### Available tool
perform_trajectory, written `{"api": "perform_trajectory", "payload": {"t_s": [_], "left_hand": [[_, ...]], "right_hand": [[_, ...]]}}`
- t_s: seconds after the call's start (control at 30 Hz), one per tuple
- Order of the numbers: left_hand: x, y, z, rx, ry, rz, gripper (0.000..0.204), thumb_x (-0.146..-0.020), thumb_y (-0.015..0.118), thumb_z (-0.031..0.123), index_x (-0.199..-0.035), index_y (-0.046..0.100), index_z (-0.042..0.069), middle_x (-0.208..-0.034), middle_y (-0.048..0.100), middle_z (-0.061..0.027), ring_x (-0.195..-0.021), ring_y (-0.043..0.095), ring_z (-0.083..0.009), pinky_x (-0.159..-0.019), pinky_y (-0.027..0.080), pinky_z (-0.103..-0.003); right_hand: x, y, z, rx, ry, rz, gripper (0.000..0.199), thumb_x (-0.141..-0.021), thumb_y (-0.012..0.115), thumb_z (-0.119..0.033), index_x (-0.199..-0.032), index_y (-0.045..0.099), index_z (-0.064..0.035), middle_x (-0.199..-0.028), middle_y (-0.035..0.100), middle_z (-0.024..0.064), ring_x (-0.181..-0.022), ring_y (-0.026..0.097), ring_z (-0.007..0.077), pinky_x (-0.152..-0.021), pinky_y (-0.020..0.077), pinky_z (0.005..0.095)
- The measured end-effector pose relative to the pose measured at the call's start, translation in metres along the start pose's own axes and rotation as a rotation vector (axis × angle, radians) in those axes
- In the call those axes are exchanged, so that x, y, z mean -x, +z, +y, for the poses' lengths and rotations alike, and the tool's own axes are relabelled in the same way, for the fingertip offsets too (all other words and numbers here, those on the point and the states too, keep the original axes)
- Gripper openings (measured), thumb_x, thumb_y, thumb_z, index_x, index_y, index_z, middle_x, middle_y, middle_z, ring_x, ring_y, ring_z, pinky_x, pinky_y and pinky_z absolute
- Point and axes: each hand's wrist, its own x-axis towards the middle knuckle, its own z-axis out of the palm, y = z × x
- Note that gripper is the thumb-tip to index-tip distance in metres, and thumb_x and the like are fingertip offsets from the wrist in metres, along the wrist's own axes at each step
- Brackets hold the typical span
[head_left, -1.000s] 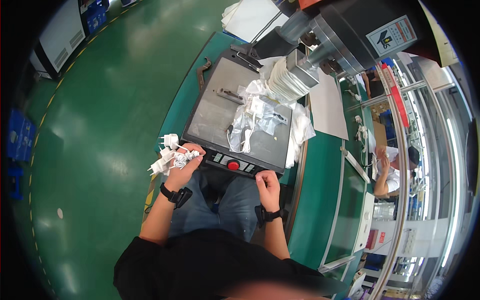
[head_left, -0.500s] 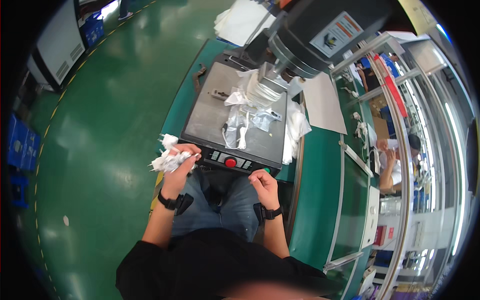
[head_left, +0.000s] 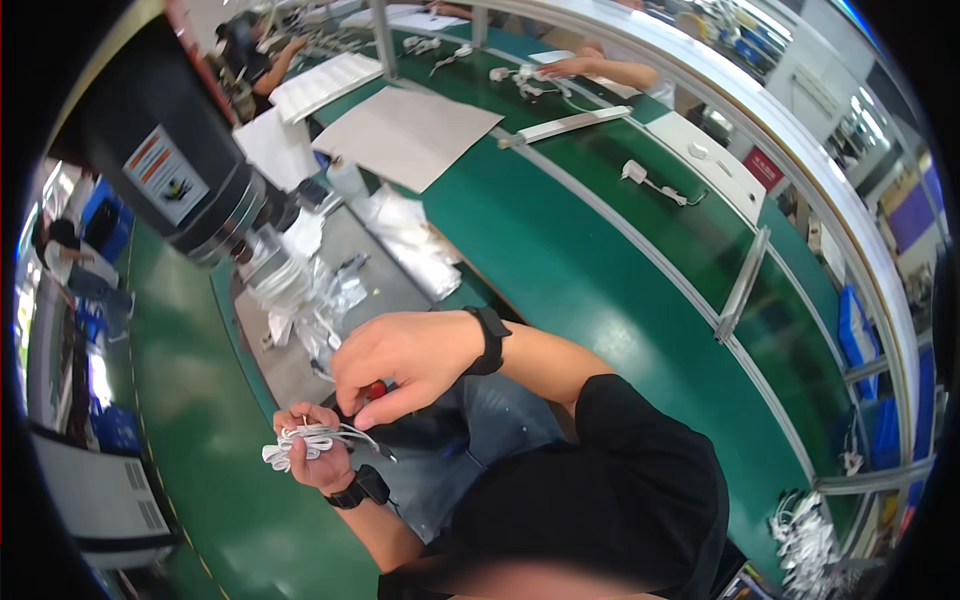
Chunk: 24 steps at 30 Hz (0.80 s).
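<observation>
White cables (head_left: 282, 453) lie bundled in the left hand (head_left: 326, 468), whose fingers close around them. Loose ends (head_left: 373, 443) stick out near the right hand (head_left: 415, 362), its fingers half curled; whether they pinch a cable cannot be told. Between its thumb and fingers a red button (head_left: 376, 389) shows. Beyond both hands, a grey plate (head_left: 392, 300) bears clear plastic bags (head_left: 346, 290).

White cable (head_left: 281, 454) shows in the left hand (head_left: 320, 462), a red button (head_left: 377, 389) just past the right hand (head_left: 410, 358), black bands (head_left: 490, 340) on both wrists, a green worktop (head_left: 600, 310) right of the hands, and beyond them a black machine head (head_left: 125, 110) with an orange-and-white label (head_left: 165, 175).
</observation>
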Motion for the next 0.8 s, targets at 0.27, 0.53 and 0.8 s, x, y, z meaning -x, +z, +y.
{"api": "perform_trajectory", "payload": {"t_s": [0.27,0.53,0.8], "left_hand": [[-0.037,-0.02,-0.037,-0.426,-0.207,0.352,0.023,-0.095,0.061,0.012,-0.112,0.051,0.002,-0.128,0.061,-0.0177,-0.12,0.058,-0.0321,-0.102,0.046,-0.044],[-0.052,-0.023,-0.075,-0.506,-0.358,0.521,0.029,-0.097,0.061,0.012,-0.121,0.053,-0.002,-0.123,0.064,-0.0168,-0.113,0.063,-0.0282,-0.098,0.05,-0.036],[-0.071,-0.025,-0.067,-0.229,-0.556,0.534,0.031,-0.097,0.056,0.017,-0.121,0.052,-0.003,-0.123,0.063,-0.0217,-0.106,0.065,-0.0291,-0.086,0.052,-0.036]], "right_hand": [[0.161,-0.139,-0.042,0.807,0.376,0.651,0.013,-0.088,0.07,-0.009,-0.08,0.065,-0.0012,-0.085,0.066,0.0075,-0.077,0.063,0.0195,-0.07,0.0505,0.0311],[0.483,-0.275,0.018,1.513,1.102,1.052,0.034,-0.091,0.064,-0.027,-0.069,0.061,-0.0007,-0.083,0.066,0.0134,-0.077,0.057,0.0316,-0.073,0.0489,0.0355],[0.443,-0.255,0.024,1.295,1.569,0.978,0.021,-0.079,0.072,-0.027,-0.08,0.066,-0.0064,-0.095,0.066,0.0161,-0.101,0.063,0.0329,-0.088,0.0513,0.0465]]}}
